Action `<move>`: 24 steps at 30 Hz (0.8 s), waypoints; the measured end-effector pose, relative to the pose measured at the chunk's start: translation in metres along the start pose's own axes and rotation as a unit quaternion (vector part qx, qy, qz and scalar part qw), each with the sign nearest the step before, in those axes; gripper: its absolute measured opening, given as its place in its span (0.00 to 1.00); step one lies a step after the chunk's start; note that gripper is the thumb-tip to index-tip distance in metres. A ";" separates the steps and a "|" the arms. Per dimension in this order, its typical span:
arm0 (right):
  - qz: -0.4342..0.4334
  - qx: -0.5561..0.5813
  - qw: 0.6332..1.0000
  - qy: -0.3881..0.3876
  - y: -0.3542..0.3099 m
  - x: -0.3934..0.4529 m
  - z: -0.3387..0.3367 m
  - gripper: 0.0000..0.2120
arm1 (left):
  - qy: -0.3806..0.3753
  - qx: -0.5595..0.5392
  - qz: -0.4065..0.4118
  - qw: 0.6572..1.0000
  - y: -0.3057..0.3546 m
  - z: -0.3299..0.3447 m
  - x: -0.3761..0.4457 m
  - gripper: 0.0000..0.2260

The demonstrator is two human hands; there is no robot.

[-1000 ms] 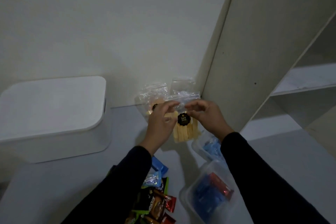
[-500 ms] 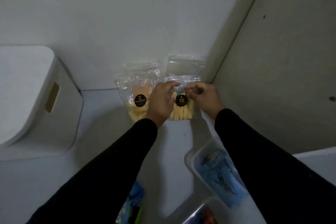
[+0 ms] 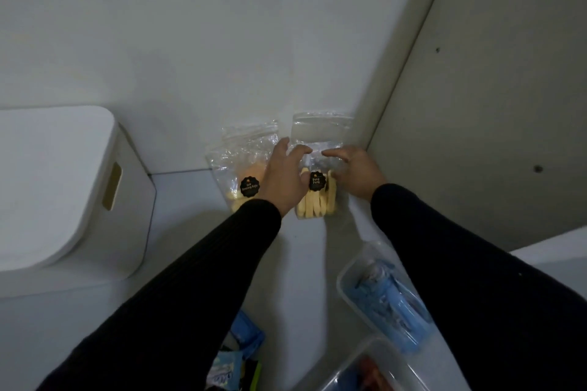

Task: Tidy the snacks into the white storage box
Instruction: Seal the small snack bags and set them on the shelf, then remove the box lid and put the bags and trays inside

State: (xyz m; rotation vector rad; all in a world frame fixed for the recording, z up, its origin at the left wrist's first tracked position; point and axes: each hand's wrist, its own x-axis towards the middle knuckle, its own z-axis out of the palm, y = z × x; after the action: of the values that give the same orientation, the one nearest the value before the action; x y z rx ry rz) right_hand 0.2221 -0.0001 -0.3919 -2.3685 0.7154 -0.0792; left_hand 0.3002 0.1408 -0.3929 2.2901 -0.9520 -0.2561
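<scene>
White plastic, lid on, the storage box [image 3: 63,187] sits at the far left of the counter [image 3: 178,257], well apart from the snacks. Just right of it, a clear bag of pale snacks [image 3: 241,178] leans on the wall. The left hand [image 3: 281,176] reaches between that bag and the stick-biscuit bag [image 3: 316,197]; its fingers look loosely spread at the bag's top, thumb raised, and I cannot tell whether they pinch the film. The right hand [image 3: 354,173] comes in from the other side, fingers relaxed beside the same bag, gripping nothing I can see. Further right, a clear tub of blue packets [image 3: 384,298] lies near the forearm. The likely trouble: slippery film sliding free, or the closed lid blocking any drop-off.
</scene>
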 end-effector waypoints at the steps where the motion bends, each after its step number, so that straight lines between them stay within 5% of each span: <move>1: 0.002 -0.052 0.999 -0.005 -0.005 -0.004 -0.004 0.22 | 0.000 0.014 0.001 1.000 0.004 -0.005 -0.002 0.20; 11: 0.047 -0.287 0.953 -0.088 -0.087 -0.070 -0.033 0.16 | -0.076 0.213 -0.014 0.974 0.044 -0.075 -0.050 0.09; 24: -0.006 -0.298 0.954 0.005 -0.241 -0.164 -0.049 0.17 | 0.011 0.271 -0.022 0.962 0.025 -0.249 -0.159 0.06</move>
State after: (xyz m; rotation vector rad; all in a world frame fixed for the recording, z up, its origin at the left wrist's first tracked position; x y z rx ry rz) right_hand 0.1861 0.2095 -0.1867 -2.9465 0.8150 0.1415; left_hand 0.2711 0.3583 -0.1935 2.8031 -1.0583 0.0220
